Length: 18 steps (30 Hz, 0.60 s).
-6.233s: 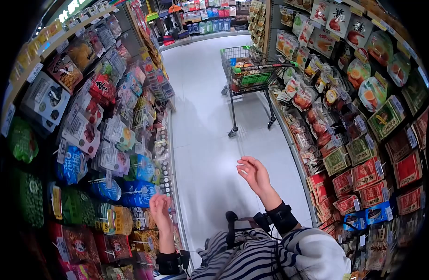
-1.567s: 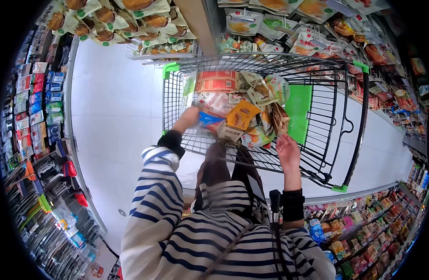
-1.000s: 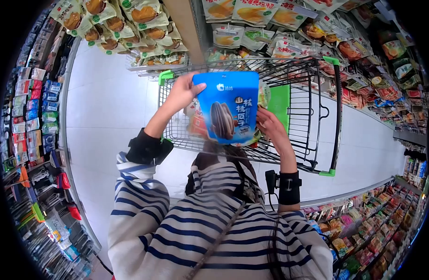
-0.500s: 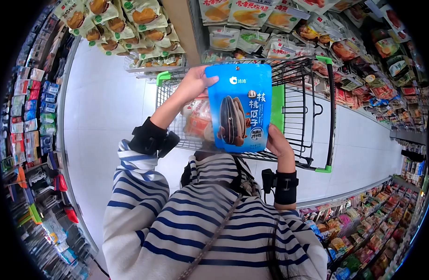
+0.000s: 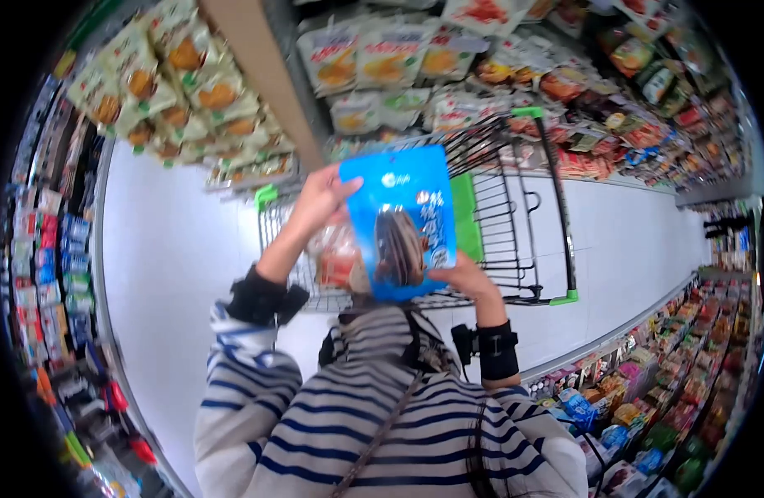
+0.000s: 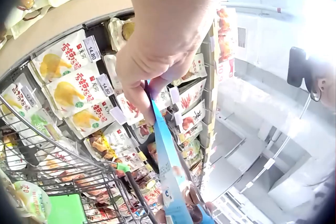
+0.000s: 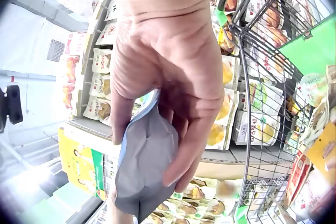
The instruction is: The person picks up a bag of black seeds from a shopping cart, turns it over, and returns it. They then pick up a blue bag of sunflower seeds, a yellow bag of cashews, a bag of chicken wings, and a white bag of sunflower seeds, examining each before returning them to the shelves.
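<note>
A blue pouch of sunflower seeds [image 5: 399, 220] is held up over the shopping cart, its printed front facing the head camera. At its upper left corner, my left hand [image 5: 317, 199] pinches the edge between thumb and fingers. My right hand [image 5: 467, 275] grips the lower right side, thumb on the front. The left wrist view shows the pouch [image 6: 170, 166] nearly edge-on below the left hand [image 6: 152, 50]. From the right wrist, the pouch's grey underside [image 7: 147, 155] shows, with the right hand's fingers [image 7: 191, 153] along its back.
Beneath the pouch stands the wire cart with its green panel [image 5: 467, 217] and packaged food [image 5: 336, 257] inside. Hanging bags [image 5: 183, 91] and a wooden shelf post [image 5: 262, 75] rise beyond it. More packed shelves [image 5: 648, 373] line the lower right.
Both hands were empty in the aisle at first. The left hand then reached into the cart and lifted the pouch; the right hand took its other side. Lately the head view has shifted.
</note>
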Available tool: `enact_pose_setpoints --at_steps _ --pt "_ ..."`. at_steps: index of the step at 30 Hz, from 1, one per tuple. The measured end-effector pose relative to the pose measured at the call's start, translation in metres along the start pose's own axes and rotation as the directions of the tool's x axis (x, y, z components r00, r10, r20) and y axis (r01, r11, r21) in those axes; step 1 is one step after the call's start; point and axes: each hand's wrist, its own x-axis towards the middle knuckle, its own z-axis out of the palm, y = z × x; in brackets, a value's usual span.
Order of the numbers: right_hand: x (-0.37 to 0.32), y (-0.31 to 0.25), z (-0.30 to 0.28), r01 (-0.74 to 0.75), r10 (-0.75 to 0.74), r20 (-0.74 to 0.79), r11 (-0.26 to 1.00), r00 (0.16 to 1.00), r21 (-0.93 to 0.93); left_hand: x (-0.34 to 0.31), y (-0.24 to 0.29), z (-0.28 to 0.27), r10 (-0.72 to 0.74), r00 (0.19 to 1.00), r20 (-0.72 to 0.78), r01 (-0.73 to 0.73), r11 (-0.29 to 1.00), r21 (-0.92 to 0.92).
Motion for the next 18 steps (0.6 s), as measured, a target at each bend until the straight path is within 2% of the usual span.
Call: enact_pose_setpoints --at_steps 2,4,7,14,18 --pt "0.001 0.004 0.003 0.143 -0.139 -0.041 0.985 0.989 0.095 -0.007 0.018 0.02 0.007 1.0 -0.027 -0.006 1.0 0.014" --pt "-0.008 -0.008 0.001 0.099 -0.094 -0.036 0.983 0.995 0.156 -0.003 0.011 0.022 0.084 0.996 0.035 -0.083 0.996 -0.018" --pt "-0.02 -0.017 0.0 0.098 -0.09 -0.047 0.976 0.995 0.194 -0.004 0.015 0.032 0.0 0.999 0.052 0.002 0.999 -0.044" --pt "-0.05 0.002 0.003 0.214 -0.173 -0.181 0.946 0.968 0.243 0.004 0.005 0.056 -0.004 0.976 0.217 0.029 0.993 -0.111" --pt "-0.074 0.02 0.006 0.209 -0.107 -0.264 0.895 0.959 0.395 0.002 0.007 0.078 -0.1 0.93 0.352 0.181 0.962 -0.205"
